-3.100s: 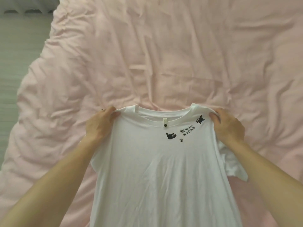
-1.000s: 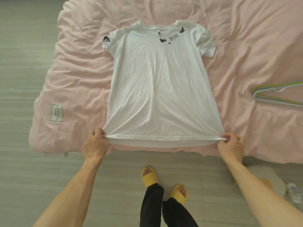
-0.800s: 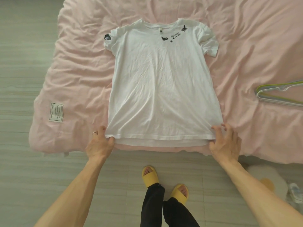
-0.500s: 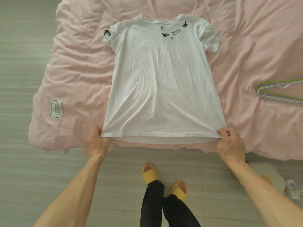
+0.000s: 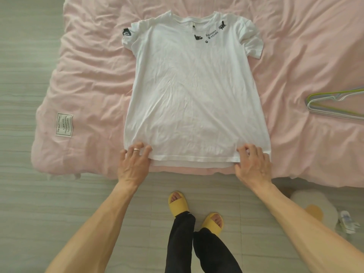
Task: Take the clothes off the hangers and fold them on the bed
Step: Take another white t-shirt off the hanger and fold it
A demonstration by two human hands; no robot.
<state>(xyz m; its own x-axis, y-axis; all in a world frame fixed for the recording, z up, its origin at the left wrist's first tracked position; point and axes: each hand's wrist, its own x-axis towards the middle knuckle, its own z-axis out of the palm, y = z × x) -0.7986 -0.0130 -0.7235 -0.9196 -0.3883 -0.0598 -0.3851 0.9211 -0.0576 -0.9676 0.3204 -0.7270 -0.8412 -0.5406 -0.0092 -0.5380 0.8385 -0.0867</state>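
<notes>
My left hand's fingers lie spread flat on the white cotton T-shirt's hem. My right hand's fingers curl over the other corner, and I cannot tell whether they pinch or press. Beyond my fingertips the shirt lies flat on the crumpled pink duvet. Right of them, pale green hangers are cut off by the frame.

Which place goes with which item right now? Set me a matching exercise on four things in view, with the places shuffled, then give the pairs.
Things
1. white T-shirt
2. hangers
3. sewn label
4. yellow slippers

Places
A. on the floor, worn on the feet
B. on the pink cover, far right of the view
C. spread flat in the middle of the pink cover
D. at the pink cover's near left corner

Pairs: 1-C, 2-B, 3-D, 4-A
</notes>
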